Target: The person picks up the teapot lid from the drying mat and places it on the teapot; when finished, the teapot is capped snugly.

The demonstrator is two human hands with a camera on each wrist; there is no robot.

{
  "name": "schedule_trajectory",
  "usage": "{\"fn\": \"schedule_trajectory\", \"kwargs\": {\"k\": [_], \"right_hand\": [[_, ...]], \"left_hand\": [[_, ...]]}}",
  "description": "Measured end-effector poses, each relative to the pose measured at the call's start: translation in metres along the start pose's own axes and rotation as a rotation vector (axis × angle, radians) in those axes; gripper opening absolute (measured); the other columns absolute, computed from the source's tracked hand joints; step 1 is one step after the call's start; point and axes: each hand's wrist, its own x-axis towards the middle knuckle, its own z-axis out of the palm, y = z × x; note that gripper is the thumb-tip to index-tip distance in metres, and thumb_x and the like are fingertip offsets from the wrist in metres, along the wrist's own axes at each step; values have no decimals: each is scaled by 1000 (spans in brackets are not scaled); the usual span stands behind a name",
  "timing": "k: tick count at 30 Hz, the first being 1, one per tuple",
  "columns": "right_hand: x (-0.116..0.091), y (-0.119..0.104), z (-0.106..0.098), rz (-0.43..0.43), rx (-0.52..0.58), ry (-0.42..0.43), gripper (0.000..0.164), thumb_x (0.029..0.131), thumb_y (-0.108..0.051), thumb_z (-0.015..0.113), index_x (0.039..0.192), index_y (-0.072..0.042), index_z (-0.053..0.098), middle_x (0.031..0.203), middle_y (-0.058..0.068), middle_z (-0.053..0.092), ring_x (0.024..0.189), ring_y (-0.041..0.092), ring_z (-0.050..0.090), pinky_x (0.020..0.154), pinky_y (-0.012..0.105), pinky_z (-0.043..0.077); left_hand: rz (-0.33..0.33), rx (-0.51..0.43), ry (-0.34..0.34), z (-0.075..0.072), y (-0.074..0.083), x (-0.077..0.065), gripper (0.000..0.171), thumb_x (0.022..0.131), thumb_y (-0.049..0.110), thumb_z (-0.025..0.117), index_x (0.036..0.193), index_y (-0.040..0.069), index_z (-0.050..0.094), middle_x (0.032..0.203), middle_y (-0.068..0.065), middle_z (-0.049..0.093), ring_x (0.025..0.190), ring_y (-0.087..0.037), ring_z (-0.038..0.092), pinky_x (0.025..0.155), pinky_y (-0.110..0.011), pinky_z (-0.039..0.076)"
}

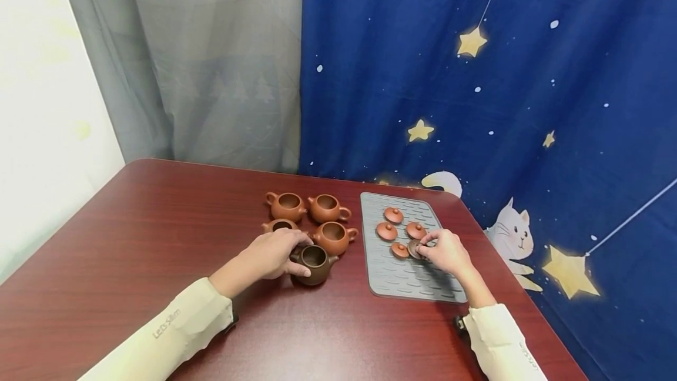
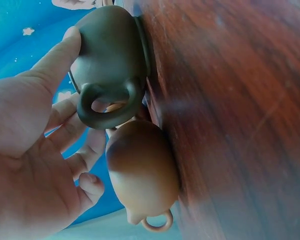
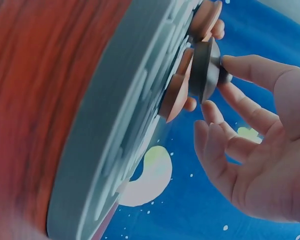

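Note:
My left hand (image 1: 270, 253) holds a dark brown teapot (image 1: 316, 275) by its rim and side, the thumb on the near side and fingers beyond. The pot has no lid on and stands on the table; its looped handle (image 2: 110, 117) faces the left wrist camera. On the right, my right hand (image 1: 448, 253) pinches the knob of a dark teapot lid (image 3: 204, 70) between thumb and fingers. That lid is at the grey mat, close beside several reddish-brown lids (image 1: 386, 231); whether it touches the mat I cannot tell.
Several lidless reddish-brown teapots (image 1: 332, 244) cluster just behind the dark one. The grey ridged mat (image 1: 388, 281) lies on the right part of the dark red wooden table (image 1: 174, 222). A blue star-patterned curtain (image 1: 381, 75) hangs behind the table's far edge.

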Motion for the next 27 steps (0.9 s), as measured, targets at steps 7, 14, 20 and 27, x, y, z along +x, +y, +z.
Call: {"fn": "schedule_trajectory", "kwargs": {"k": [7,14,20,27], "right_hand": [[-4,-10,3,11,67,59,10,79,-21,78,82,-13,73,70,1,66,57,13,56,52,32,44],[-8,-23,1,-27,117,97,9,80,-18,78,84,-11,75,73,3,67,58,15,54,53,31,44],[-10,-33,1,-59,147,113,10,81,-16,78,87,-9,76,82,3,71,71,14,62,62,29,49],[-13,-47,5,-115,165,128,5,80,-16,77,83,-12,77,83,0,70,70,12,61,61,29,49]], "left_hand": [[-6,-19,-7,1,-1,1,55,73,50,84,115,18,69,110,0,67,107,-21,61,83,-46,51],[-11,-36,-11,1,-1,2,55,73,49,85,115,17,69,108,2,68,104,-19,62,81,-46,51],[-21,-44,-18,0,0,2,56,73,49,84,115,17,69,109,2,68,105,-20,62,82,-47,51],[-33,-61,-22,3,-1,2,55,72,48,85,115,19,69,107,5,68,104,-16,62,80,-45,51]]}}
